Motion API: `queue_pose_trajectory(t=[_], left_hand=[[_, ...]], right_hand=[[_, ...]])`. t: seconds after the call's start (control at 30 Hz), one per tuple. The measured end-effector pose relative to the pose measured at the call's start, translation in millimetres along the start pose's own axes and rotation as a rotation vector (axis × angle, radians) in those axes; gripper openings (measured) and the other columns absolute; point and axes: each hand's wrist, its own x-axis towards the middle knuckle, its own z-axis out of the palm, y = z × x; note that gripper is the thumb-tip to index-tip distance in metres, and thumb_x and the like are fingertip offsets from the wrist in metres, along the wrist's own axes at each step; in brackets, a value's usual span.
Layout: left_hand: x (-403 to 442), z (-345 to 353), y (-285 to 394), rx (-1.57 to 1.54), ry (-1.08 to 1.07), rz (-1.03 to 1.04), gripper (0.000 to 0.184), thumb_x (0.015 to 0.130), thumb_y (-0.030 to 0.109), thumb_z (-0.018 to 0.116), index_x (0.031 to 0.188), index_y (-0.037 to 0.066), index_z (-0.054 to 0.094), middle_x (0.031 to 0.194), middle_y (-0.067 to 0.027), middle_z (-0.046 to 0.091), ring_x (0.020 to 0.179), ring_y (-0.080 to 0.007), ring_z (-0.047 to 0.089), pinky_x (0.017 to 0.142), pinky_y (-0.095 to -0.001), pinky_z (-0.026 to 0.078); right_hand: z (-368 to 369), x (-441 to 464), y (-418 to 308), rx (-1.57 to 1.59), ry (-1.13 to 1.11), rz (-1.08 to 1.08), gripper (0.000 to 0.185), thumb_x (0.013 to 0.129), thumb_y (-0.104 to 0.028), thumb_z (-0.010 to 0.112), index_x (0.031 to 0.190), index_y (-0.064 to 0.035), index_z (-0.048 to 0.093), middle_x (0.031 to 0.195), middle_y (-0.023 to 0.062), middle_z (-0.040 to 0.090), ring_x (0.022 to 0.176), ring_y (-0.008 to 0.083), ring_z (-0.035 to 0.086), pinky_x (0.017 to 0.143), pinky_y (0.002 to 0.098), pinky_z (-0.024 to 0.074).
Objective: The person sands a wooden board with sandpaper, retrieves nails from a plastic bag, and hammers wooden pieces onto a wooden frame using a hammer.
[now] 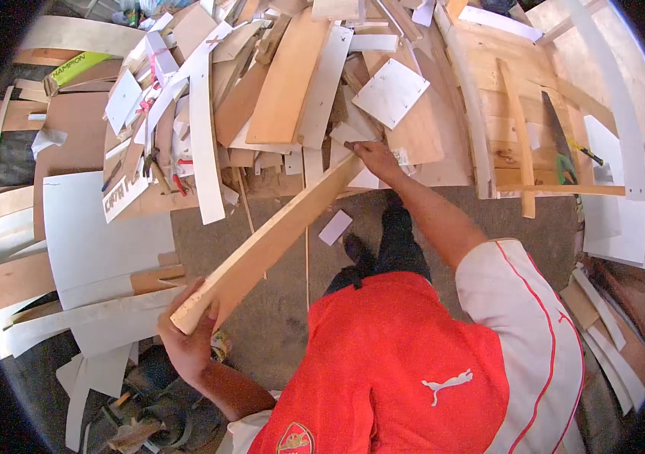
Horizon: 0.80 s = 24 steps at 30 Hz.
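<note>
The held workpiece is a long, narrow wooden board point(273, 236), pale tan, carried in the air over the grey floor point(262, 318). It runs diagonally from the lower left of the view to the front edge of the cluttered workbench point(428, 175).

Left hand point(186, 333): fingers closed, gripping the near end of the board. Digits show on both sides of it, and the squared end sits between them, facing the wearer. The palm lies below and outside that end.

Right hand point(378, 160): fingers bent around the far end of the board, gripping it close to the tip. The exact placement of the fingertips beneath cannot be told. The span of board between the two hands is untouched by fingers.

Surroundings: beyond the right hand, the workbench bears a heap of offcuts, including a wide orange-brown plank point(288, 83) and a white square panel point(391, 94) with small dark marks. A handsaw point(559, 140) with a green and black handle lies to the right, inside a wooden frame point(515, 125). A small pale rectangular offcut point(335, 227) lies on the floor, near a dark shoe point(357, 250). Large white sheets point(103, 234) stand or lie at the left; which, cannot be told.
</note>
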Motion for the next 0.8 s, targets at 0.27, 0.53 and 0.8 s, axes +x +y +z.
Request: queue_pose_trajectory(t=[0.27,0.53,0.8], left_hand=[[1,-1,16,0.139,-0.120,0.201,0.042,0.073,0.000,0.080,0.113,-0.008,0.069,0.095,-0.0131,0.074,0.083,-0.0135,0.066,0.075,-0.0263,0.053],[0,10,21,0.131,-0.099,0.239,0.038,0.074,0.000,0.081,0.110,-0.003,0.072,0.086,-0.0131,0.074,0.073,-0.0123,0.067,0.066,-0.0249,0.053],[-2,10,22,0.192,-0.180,0.383,0.036,0.073,-0.002,0.080,0.108,-0.003,0.072,0.088,-0.0154,0.075,0.073,-0.0151,0.071,0.065,-0.0260,0.054]], right_hand=[[-13,-46,-72,-0.040,-0.149,-0.048,0.038,0.099,-0.041,0.050,0.123,-0.0199,0.070,0.112,0.0087,0.073,0.102,0.0248,0.069,0.093,0.0352,0.0499],[-7,-47,-58,-0.011,-0.192,-0.135,0.043,0.099,-0.049,0.043,0.124,-0.0258,0.070,0.115,0.0121,0.071,0.105,0.0304,0.067,0.097,0.0395,0.0486],[-29,-25,-26,-0.245,-0.105,0.137,0.039,0.098,-0.041,0.050,0.123,-0.0192,0.071,0.114,0.0086,0.073,0.101,0.0206,0.067,0.097,0.0359,0.0485]])
